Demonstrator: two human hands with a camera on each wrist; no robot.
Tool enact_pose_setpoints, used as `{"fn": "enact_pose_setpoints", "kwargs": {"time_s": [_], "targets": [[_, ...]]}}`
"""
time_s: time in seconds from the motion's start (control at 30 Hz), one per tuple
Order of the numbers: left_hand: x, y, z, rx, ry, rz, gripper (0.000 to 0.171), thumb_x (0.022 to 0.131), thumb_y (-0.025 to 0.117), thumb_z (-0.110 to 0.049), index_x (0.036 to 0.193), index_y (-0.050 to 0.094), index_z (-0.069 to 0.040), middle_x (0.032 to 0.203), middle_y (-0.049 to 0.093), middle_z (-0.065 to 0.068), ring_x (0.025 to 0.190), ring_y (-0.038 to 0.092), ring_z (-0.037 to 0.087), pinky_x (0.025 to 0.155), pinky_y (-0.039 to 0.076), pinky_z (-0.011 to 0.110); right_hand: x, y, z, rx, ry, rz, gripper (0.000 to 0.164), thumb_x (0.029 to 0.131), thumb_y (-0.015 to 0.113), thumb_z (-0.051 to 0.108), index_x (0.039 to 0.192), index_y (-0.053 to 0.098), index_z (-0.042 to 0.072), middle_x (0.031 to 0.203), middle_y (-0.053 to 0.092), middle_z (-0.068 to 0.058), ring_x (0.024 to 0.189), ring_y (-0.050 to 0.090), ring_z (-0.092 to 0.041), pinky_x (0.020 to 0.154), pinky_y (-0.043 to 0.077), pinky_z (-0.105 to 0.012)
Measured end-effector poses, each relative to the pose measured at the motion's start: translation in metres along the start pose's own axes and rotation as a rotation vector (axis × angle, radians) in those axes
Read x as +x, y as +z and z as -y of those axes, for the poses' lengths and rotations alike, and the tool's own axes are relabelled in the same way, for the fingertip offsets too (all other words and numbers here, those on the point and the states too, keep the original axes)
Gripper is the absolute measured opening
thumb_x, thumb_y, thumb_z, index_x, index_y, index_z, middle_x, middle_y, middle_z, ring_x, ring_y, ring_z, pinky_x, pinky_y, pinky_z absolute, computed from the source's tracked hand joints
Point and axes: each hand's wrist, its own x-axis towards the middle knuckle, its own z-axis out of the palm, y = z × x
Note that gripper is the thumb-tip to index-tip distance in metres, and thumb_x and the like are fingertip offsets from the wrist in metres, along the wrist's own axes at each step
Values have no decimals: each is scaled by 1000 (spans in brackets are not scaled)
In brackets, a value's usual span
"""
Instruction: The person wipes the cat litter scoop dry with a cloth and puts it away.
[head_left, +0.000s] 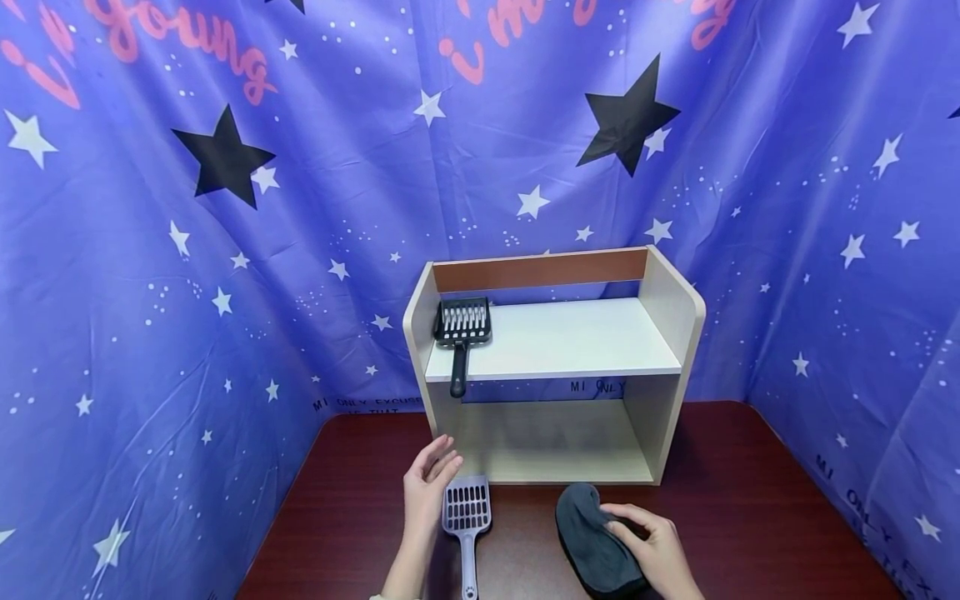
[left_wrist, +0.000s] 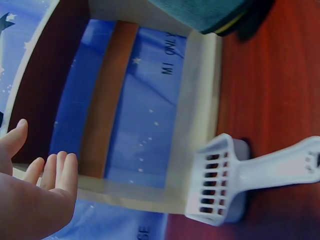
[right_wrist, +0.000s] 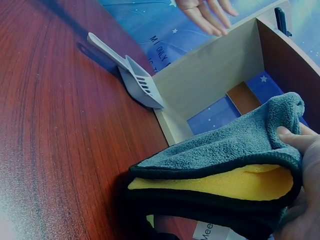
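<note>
My right hand (head_left: 660, 550) pinches a folded grey towel (head_left: 594, 537) with black edging at the table's front right. The right wrist view shows the thumb pressed into the towel's plush grey side (right_wrist: 215, 140) and a yellow underside between the folds. My left hand (head_left: 426, 492) is raised by the shelf's lower left corner, its fingers loosely bent around nothing. Just right of it a light grey slotted litter scoop (head_left: 468, 546) lies on the table, handle toward me. On the upper shelf's left end sits a black litter scoop (head_left: 460, 367), its handle overhanging the front edge.
A small two-tier wooden shelf (head_left: 678, 333) stands at the back of the dark red table (head_left: 757, 500). Behind it and on both sides hangs a blue star-printed curtain (head_left: 480, 192). Below the towel, the right wrist view shows part of a white printed label (right_wrist: 216, 231).
</note>
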Motion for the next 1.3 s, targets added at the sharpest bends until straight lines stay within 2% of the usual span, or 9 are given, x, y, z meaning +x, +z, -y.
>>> {"fn": "enact_pose_setpoints", "kwargs": {"time_s": [0.17, 0.33, 0.5, 0.6, 0.73, 0.9, 1.07, 1.3], "targets": [[-7, -12, 18, 54, 10, -5, 50, 86, 70, 6, 132, 53, 14, 132, 57, 36, 95, 67, -4, 86, 54, 12, 0, 0, -1, 6, -11, -3, 26, 80, 77, -2, 102, 77, 11, 99, 74, 17, 91, 65, 11, 76, 50, -6], [-13, -27, 33, 74, -11, -15, 49, 86, 69, 8, 131, 52, 16, 131, 57, 37, 94, 67, -2, 85, 55, 13, 0, 1, -1, 20, -22, -16, 26, 80, 76, -3, 102, 77, 10, 99, 75, 15, 92, 65, 11, 77, 50, -5], [-19, -43, 43, 113, -69, -22, 51, 87, 69, 6, 133, 50, 17, 133, 56, 37, 92, 67, -5, 84, 56, 13, -1, 1, -1, 22, -15, -20, 26, 80, 76, -3, 102, 77, 10, 99, 75, 15, 92, 64, 12, 77, 50, -5], [-24, -53, 48, 171, -134, -20, 51, 88, 70, 2, 134, 51, 15, 133, 57, 34, 96, 69, 0, 85, 56, 16, -1, 1, -1, 15, -15, -20, 26, 80, 76, -2, 102, 77, 10, 98, 76, 12, 92, 65, 11, 77, 50, -6], [-30, -64, 56, 247, -230, 39, 53, 91, 71, -8, 135, 50, 13, 133, 59, 31, 101, 69, 9, 87, 59, 26, -1, 1, -1, 16, -11, -27, 26, 79, 76, -3, 102, 77, 10, 98, 76, 12, 91, 65, 11, 77, 50, -5], [-37, -77, 67, 205, -325, 144, 58, 93, 69, -10, 136, 43, 19, 130, 61, 32, 95, 69, 8, 86, 61, 33, -1, 1, -1, 27, -31, -32, 26, 79, 76, -5, 101, 77, 10, 98, 75, 15, 92, 64, 12, 78, 49, -5], [-43, -86, 78, 169, -369, 215, 63, 92, 71, -11, 134, 40, 23, 125, 64, 31, 93, 67, 5, 85, 61, 35, -1, 2, 0, 36, -66, -39, 27, 78, 76, -7, 101, 77, 8, 98, 76, 12, 92, 64, 11, 78, 49, -5], [-50, -88, 87, 136, -422, 297, 68, 91, 72, -15, 134, 38, 24, 120, 68, 26, 99, 70, 20, 89, 60, 42, -1, 2, -3, 27, -45, -42, 27, 77, 77, -6, 100, 77, 7, 97, 76, 12, 91, 64, 11, 77, 49, -5]]}}
